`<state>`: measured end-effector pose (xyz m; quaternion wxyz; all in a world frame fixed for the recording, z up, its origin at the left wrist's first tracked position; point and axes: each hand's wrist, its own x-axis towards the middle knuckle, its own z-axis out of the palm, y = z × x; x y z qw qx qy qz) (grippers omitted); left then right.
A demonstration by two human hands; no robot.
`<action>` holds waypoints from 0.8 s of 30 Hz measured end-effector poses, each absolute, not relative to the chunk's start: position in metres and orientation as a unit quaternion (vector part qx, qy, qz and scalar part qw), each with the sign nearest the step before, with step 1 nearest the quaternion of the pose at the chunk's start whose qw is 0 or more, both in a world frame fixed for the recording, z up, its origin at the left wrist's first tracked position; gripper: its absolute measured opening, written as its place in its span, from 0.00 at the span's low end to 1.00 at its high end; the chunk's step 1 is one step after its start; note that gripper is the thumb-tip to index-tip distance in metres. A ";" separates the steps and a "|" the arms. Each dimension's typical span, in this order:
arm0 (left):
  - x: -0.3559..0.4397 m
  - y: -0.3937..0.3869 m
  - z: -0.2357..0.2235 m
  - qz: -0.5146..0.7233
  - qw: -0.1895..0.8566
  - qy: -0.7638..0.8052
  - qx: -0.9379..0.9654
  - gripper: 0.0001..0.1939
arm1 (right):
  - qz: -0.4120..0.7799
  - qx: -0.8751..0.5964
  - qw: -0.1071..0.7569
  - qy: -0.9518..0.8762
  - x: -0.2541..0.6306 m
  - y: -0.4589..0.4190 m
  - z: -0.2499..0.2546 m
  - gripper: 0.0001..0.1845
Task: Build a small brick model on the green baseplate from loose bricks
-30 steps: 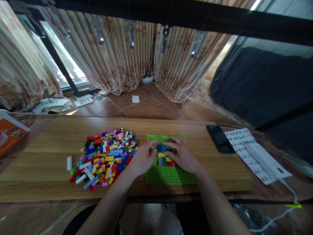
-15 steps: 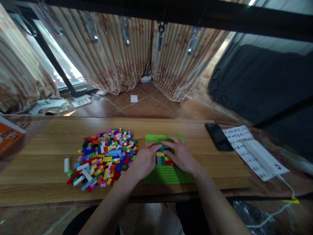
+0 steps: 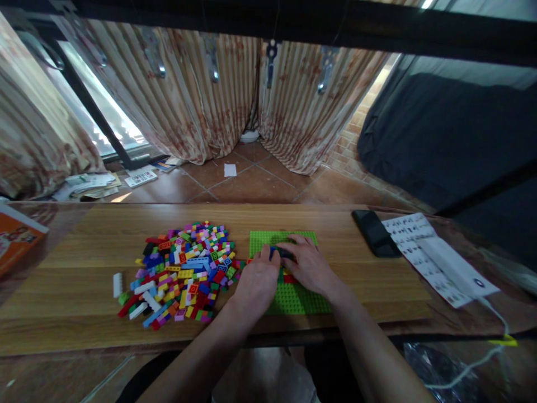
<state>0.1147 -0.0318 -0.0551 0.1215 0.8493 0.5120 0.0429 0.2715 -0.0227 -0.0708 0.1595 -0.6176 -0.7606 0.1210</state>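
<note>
A green studded baseplate lies on the wooden board, with toy building bricks fixed on it. My left hand is over its left half, fingers curled down and closed at a dark blue brick. From the right, my right hand reaches over the plate, its thumb and fingers closed around the far side of the same bricks. A red brick shows below the right fingers. Both hands hide most of the built bricks. A large pile of loose multicoloured bricks lies to the left.
A white brick lies at the pile's left edge. At the right rest a black phone and a printed white sheet with a white cable. An orange box stands at the far left. A dark bar crosses overhead.
My left hand has shifted right and nearer, now covering the grey and yellow bricks that showed before. My right hand has stayed almost in place. A red brick shows at the plate's left edge.
</note>
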 end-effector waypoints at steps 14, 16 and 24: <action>0.116 -0.041 -0.071 0.067 0.076 0.525 0.845 0.27 | 0.157 -0.621 0.186 -0.745 0.276 -0.022 -0.073 0.23; 0.113 -0.040 -0.071 0.071 0.089 0.521 0.846 0.27 | 0.185 -0.608 0.214 -0.741 0.280 -0.021 -0.073 0.27; 0.099 -0.036 -0.070 0.228 0.232 0.515 0.793 0.30 | 0.206 -0.643 0.354 -0.647 0.288 -0.009 -0.077 0.19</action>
